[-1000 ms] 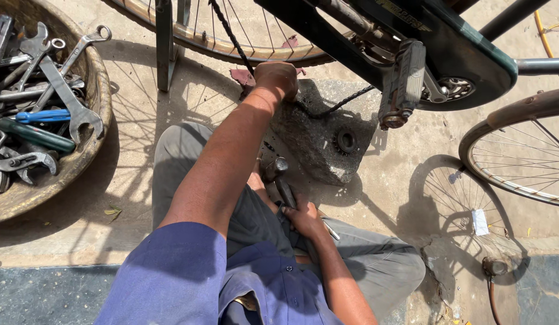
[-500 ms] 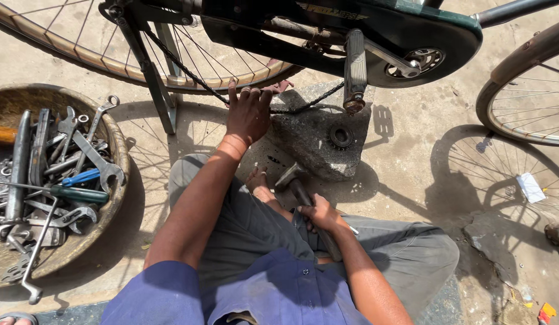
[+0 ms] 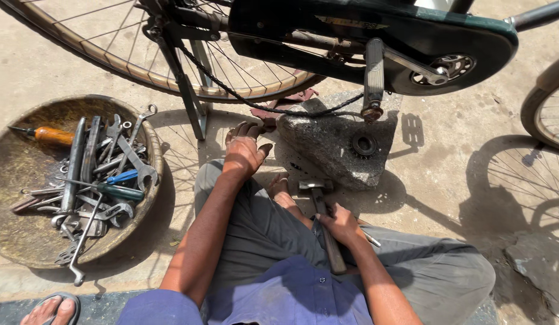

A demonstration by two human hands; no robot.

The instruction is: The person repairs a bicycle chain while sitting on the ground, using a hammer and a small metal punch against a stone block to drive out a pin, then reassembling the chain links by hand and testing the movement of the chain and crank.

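Grey stone block (image 3: 336, 150) is steadied by the spread left hand (image 3: 244, 151); the hammer (image 3: 322, 219) (handle gripped by the right hand (image 3: 341, 225)) is best swung short, squarely.

We see our right hand (image 3: 341, 227) closed round the wooden handle of a steel-headed hammer (image 3: 320, 212), while our left hand (image 3: 244, 153) rests open beside the grey stone block (image 3: 333, 144) bearing a small black sprocket (image 3: 364, 144).

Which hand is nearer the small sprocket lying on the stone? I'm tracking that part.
Right. The right hand grips the hammer just below the stone bearing the sprocket; the left hand rests farther left, beside the stone.
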